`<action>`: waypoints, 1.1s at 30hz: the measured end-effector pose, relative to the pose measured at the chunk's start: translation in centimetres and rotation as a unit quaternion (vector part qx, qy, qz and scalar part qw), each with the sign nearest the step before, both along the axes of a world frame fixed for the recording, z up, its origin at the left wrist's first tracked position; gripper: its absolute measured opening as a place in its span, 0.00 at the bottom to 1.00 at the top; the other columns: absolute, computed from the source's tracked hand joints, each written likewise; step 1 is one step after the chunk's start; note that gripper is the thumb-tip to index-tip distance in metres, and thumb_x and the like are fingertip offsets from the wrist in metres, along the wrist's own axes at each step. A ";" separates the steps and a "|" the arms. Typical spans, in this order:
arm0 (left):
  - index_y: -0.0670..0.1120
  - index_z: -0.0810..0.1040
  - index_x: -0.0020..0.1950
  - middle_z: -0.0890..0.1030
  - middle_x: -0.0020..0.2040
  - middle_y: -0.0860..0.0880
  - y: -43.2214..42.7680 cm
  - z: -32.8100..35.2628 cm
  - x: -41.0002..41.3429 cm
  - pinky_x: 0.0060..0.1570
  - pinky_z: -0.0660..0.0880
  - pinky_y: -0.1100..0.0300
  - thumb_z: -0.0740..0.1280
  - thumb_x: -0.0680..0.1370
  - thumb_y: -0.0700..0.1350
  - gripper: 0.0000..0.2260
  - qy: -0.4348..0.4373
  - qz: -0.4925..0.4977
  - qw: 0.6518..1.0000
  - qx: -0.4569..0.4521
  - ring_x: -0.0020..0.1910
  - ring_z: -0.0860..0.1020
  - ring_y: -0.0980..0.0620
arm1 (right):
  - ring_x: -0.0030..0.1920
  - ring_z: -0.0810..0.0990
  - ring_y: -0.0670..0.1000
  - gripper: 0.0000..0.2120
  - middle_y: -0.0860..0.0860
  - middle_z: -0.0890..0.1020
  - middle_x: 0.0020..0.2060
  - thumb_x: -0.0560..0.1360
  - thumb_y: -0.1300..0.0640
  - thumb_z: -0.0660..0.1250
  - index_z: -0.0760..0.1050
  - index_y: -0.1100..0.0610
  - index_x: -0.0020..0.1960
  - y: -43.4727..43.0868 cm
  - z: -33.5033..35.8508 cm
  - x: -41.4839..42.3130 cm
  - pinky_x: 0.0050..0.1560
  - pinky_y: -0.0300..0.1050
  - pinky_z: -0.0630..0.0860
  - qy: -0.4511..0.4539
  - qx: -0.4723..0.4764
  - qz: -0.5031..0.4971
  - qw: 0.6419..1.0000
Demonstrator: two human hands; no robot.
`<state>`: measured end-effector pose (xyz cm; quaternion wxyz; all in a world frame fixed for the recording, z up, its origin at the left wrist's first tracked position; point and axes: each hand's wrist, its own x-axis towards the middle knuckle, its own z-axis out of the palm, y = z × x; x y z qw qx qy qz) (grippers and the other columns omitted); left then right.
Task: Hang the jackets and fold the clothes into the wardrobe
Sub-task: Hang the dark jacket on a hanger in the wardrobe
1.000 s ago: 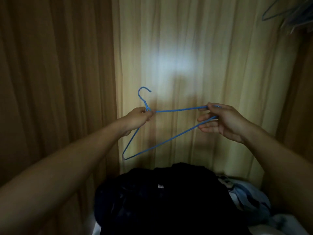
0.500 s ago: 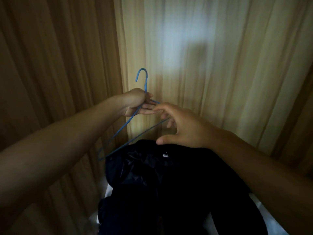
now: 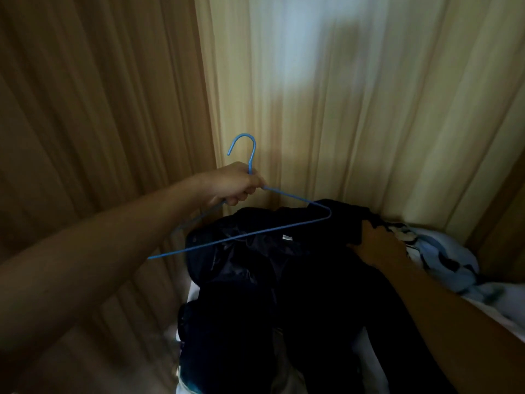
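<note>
right hand (image 3: 379, 247) has left the thin blue wire hanger (image 3: 292, 198) and now clutches the dark navy jacket (image 3: 255, 280); left hand (image 3: 235, 184) grips the hanger, so hanging can begin.

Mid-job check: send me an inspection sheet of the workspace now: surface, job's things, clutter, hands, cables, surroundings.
Surface: white sheet, mostly covered by clothes.
Job's things: blue wire hanger held over dark navy jacket, not yet inserted.
Clutter: light-blue patterned cloth bunched at right.
Hands: left hand grips hanger's neck; right hand grips jacket's edge, fingers partly hidden.
Cables: nothing seen.
Surroundings: beige pleated curtains behind; dim light.
</note>
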<state>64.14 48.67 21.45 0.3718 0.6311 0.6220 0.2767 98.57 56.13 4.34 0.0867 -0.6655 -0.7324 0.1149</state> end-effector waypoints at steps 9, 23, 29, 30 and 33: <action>0.42 0.78 0.55 0.64 0.28 0.52 0.6 1.4 0.6 0.20 0.54 0.68 0.61 0.83 0.40 0.07 -0.018 -0.070 0.997 -0.019 0.23 0.59 0.57 | 0.36 0.74 0.52 0.13 0.53 0.77 0.39 0.82 0.52 0.60 0.76 0.59 0.46 -2.0 11.2 -1.3 0.34 0.45 0.68 0.066 0.167 -0.078 0.981; 0.41 0.69 0.56 0.71 0.29 0.51 1.1 -3.1 8.9 0.24 0.62 0.61 0.66 0.78 0.38 0.09 -0.167 -0.056 0.971 0.164 0.25 0.66 0.55 | 0.45 0.83 0.55 0.20 0.53 0.83 0.42 0.64 0.41 0.69 0.78 0.53 0.50 -6.5 18.8 -8.8 0.47 0.52 0.77 0.110 0.077 0.169 0.976; 0.46 0.64 0.55 0.79 0.32 0.47 0.4 -3.4 8.1 0.28 0.64 0.58 0.63 0.80 0.36 0.09 -0.240 -0.109 0.956 0.128 0.29 0.72 0.48 | 0.55 0.81 0.47 0.21 0.45 0.80 0.55 0.76 0.41 0.69 0.72 0.46 0.66 -5.8 13.9 -7.7 0.53 0.47 0.76 0.138 0.132 0.254 0.948; 0.45 0.66 0.55 0.82 0.36 0.45 0.8 -3.4 7.4 0.31 0.69 0.57 0.63 0.81 0.36 0.08 -0.246 -0.108 0.955 0.126 0.33 0.76 0.47 | 0.56 0.81 0.47 0.21 0.45 0.80 0.55 0.77 0.37 0.67 0.73 0.45 0.67 -5.5 13.3 -7.6 0.52 0.45 0.75 0.132 0.163 0.249 0.946; 0.46 0.76 0.54 0.84 0.44 0.49 3.1 -4.9 2.9 0.45 0.74 0.61 0.63 0.82 0.39 0.03 -0.177 -0.017 0.972 0.154 0.44 0.81 0.52 | 0.59 0.81 0.53 0.33 0.48 0.82 0.59 0.74 0.25 0.58 0.71 0.45 0.69 -4.9 11.8 -6.7 0.57 0.52 0.77 0.081 0.193 0.191 0.959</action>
